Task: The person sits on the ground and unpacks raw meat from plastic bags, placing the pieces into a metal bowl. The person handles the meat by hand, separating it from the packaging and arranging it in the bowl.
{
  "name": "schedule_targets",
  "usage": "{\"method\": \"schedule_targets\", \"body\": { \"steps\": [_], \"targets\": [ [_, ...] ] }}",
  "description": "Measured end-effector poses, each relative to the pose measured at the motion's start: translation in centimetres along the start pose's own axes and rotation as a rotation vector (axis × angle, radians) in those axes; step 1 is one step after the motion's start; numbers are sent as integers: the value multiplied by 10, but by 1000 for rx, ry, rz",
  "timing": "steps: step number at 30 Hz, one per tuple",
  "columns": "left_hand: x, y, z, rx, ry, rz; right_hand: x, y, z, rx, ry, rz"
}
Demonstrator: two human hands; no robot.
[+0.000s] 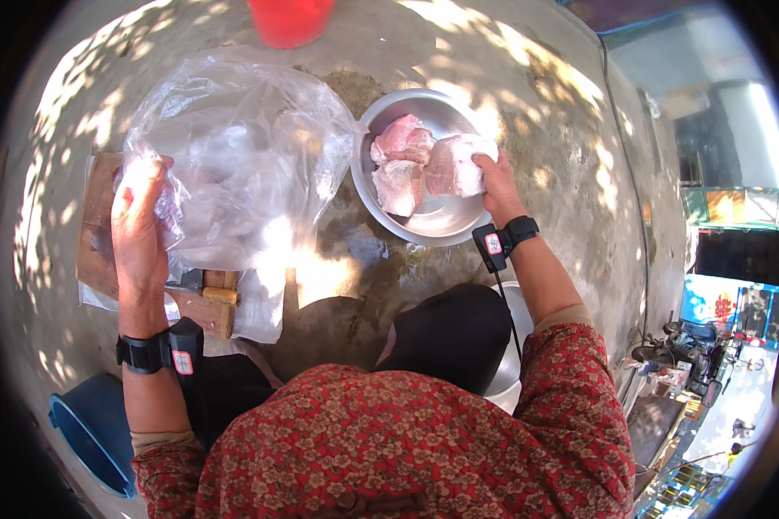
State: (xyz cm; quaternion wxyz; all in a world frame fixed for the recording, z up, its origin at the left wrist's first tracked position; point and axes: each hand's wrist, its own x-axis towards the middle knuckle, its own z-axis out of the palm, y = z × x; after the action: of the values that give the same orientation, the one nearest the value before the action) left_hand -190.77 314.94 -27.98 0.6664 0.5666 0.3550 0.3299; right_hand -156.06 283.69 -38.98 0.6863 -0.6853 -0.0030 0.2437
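My left hand (pixel 139 201) grips the bunched edge of a large clear plastic bag (pixel 234 149), which spreads over part of a wooden board (pixel 97 227). Pinkish shapes show faintly through the film. My right hand (pixel 498 185) holds a thick piece of raw meat (pixel 457 165) in a round metal basin (pixel 428 232). Two more chunks of raw meat, one pink (pixel 402 139) and one paler (pixel 397 187), lie in the basin to its left. A knife with a wooden handle (pixel 221 296) rests on the board near my left wrist, its blade partly hidden.
A red bucket (pixel 292 23) stands on the concrete floor beyond the bag. At the lower left is a blue bucket (pixel 94 434). Another metal basin (pixel 509 363) sits beside my right knee, partly covered by it. A cable (pixel 623 143) runs along the floor at right, near a parked motorbike (pixel 681 353).
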Motion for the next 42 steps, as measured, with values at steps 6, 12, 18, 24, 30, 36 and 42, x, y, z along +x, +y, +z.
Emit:
{"method": "schedule_targets", "body": {
  "steps": [6, 12, 18, 24, 30, 36, 42],
  "targets": [
    [-4, 5, 2, 10, 11, -34, 9, 12, -7, 34, -51, 3],
    [-4, 4, 6, 21, -13, -23, 1, 16, -8, 108, -38, 33],
    [-4, 4, 7, 38, -3, -36, -1, 16, -13, 132, -27, 14],
    [-7, 6, 9, 39, 10, -28, -3, 15, -20, 105, -28, 21],
    [-9, 6, 9, 27, 27, -35, -8, 19, -23, 61, -28, 36],
    [-9, 4, 11, 36, 18, -42, -14, 20, -30, 144, -60, 34],
    [-8, 1, 14, 67, -91, -71, -48, -33, -12, 255, -280, -19]
  ]
}}
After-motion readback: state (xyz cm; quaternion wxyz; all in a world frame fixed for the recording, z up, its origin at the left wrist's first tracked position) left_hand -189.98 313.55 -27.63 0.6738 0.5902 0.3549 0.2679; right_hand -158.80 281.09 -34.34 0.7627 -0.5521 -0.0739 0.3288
